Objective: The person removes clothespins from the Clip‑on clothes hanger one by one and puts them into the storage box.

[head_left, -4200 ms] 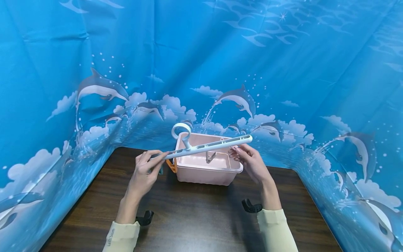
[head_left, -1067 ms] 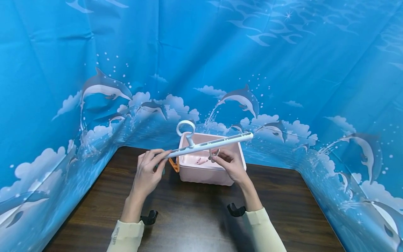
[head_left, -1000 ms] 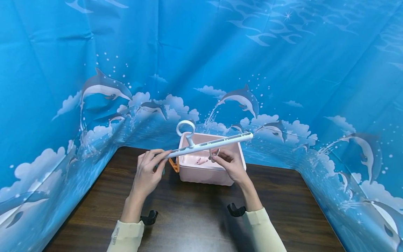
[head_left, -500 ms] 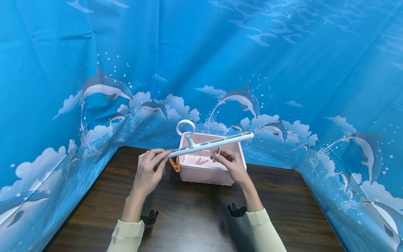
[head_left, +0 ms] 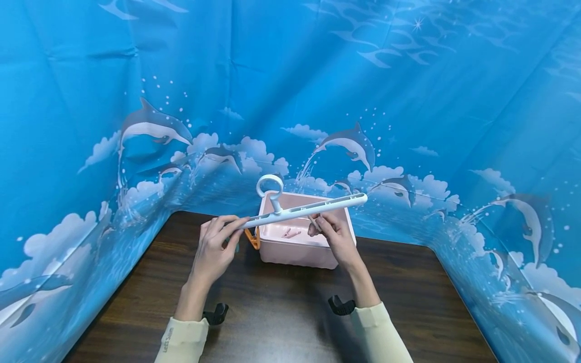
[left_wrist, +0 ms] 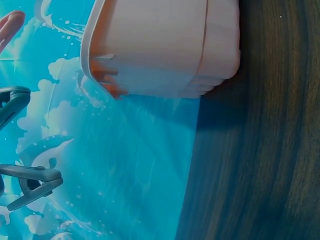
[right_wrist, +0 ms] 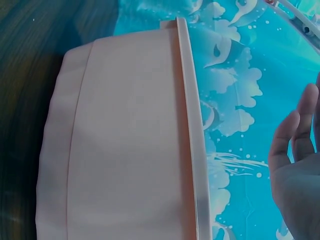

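In the head view, my left hand [head_left: 217,247] pinches the left end of a pale blue clothes hanger [head_left: 313,206], a slotted bar with a ring hook. The bar tilts up to the right above a pink box [head_left: 297,256]. My right hand [head_left: 337,237] pinches a pale clothespin [head_left: 314,223] just under the bar; fingers hide part of it, and whether it is joined to the bar I cannot tell. In the left wrist view, teal clothespins [left_wrist: 37,175] show near the left hand. Small pink clothespins [head_left: 291,233] lie inside the box.
An orange clip-like piece [head_left: 252,239] is at the box's left side. The box stands on a dark wooden table [head_left: 281,307]. Behind rises a blue curtain [head_left: 290,101] printed with dolphins. Black wrist-camera mounts [head_left: 342,305] stick out from both wrists.
My right hand has moved left from near the bar's right end to below its middle, now with a clothespin, which has turned in the fingers. The left hand keeps its hold on the hanger.
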`<state>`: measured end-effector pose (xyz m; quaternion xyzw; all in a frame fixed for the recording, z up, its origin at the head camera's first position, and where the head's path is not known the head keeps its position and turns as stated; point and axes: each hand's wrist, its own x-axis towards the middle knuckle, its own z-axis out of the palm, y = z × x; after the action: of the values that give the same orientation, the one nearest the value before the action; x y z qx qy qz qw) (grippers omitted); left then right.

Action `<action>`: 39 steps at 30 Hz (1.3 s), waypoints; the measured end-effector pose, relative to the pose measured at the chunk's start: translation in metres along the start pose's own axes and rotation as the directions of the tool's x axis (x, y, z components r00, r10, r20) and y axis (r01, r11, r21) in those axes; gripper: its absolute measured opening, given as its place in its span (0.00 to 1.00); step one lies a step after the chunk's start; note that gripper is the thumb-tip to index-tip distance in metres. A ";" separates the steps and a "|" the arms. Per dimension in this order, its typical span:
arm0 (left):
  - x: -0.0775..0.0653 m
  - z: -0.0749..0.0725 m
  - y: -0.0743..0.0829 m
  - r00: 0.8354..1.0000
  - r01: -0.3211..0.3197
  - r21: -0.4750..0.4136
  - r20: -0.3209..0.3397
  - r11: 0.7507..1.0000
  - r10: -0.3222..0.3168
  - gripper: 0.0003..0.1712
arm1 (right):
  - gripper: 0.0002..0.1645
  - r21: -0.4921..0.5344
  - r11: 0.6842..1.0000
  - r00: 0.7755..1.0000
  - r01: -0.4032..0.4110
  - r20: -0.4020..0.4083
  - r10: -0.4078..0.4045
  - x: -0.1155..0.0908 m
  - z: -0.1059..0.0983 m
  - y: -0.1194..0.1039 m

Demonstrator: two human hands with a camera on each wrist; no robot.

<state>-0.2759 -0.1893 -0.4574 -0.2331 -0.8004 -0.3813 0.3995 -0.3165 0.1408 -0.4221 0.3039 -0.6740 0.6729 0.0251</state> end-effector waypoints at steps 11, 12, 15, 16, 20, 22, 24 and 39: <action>-0.002 0.002 0.000 1.000 0.002 0.016 0.016 1.000 -0.002 0.24 | 0.18 0.076 0.997 1.000 -0.001 0.009 0.000 -0.001 0.003 -0.004; -0.002 0.002 -0.001 1.000 0.001 0.013 0.017 1.000 -0.001 0.24 | 0.18 0.074 0.997 1.000 -0.004 0.008 0.003 -0.001 0.003 -0.005; -0.001 0.002 -0.001 1.000 -0.004 0.003 0.022 1.000 0.004 0.25 | 0.17 0.064 0.998 1.000 -0.009 0.009 0.009 -0.001 0.003 -0.006; -0.001 0.002 -0.001 1.000 -0.008 0.001 0.022 1.000 0.008 0.25 | 0.17 0.061 0.998 1.000 -0.008 0.011 0.008 -0.001 0.003 -0.007; -0.001 0.001 0.000 0.999 -0.023 0.001 0.025 1.000 0.023 0.27 | 0.17 0.056 0.998 1.000 0.008 0.025 -0.010 -0.001 0.002 -0.007; -0.001 0.001 0.001 0.999 -0.026 0.001 0.025 1.000 0.026 0.27 | 0.17 0.055 0.998 0.999 0.022 0.035 -0.024 -0.001 0.001 -0.008; -0.001 0.000 0.001 0.999 -0.026 0.002 0.026 1.000 0.026 0.26 | 0.17 0.061 0.998 0.998 0.031 0.046 -0.034 -0.001 0.000 -0.009; 0.001 -0.001 0.003 0.998 -0.056 0.007 0.015 0.998 0.055 0.20 | 0.18 0.199 0.980 0.993 -0.006 0.114 -0.017 0.004 -0.005 -0.014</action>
<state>-0.2737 -0.1881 -0.4547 -0.2566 -0.7978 -0.3655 0.4050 -0.3151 0.1451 -0.4078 0.3450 -0.6027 0.7183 -0.0426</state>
